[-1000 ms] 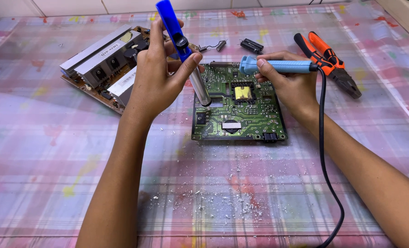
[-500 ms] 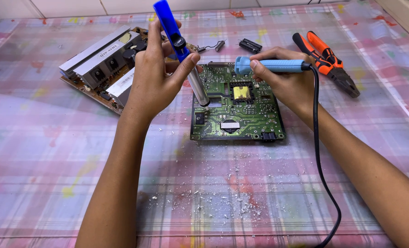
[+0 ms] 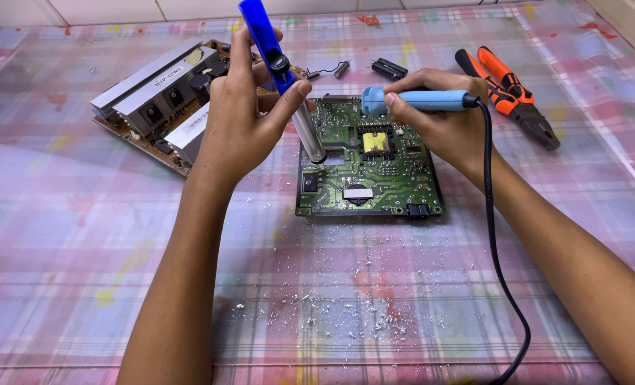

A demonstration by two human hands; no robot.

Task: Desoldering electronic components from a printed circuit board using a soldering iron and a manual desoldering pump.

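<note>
A green circuit board (image 3: 374,178) lies flat on the plaid tablecloth in the head view. My left hand (image 3: 242,121) grips a blue and silver desoldering pump (image 3: 282,75), held tilted with its metal tip resting on the board's left side. My right hand (image 3: 438,117) holds a light blue soldering iron (image 3: 417,100) by its handle, lying nearly level over the board's upper edge. Its black cord (image 3: 499,242) runs down past my right forearm. The iron's tip is hidden behind the handle.
A second board with grey heat sinks (image 3: 157,96) sits at the upper left. Orange and black pliers (image 3: 506,93) lie at the upper right. Small black parts (image 3: 388,68) rest behind the green board. White crumbs (image 3: 360,314) are scattered near the front edge.
Both hands and both tools hold nearly the same pose over the board. The soldering iron has shifted slightly left.
</note>
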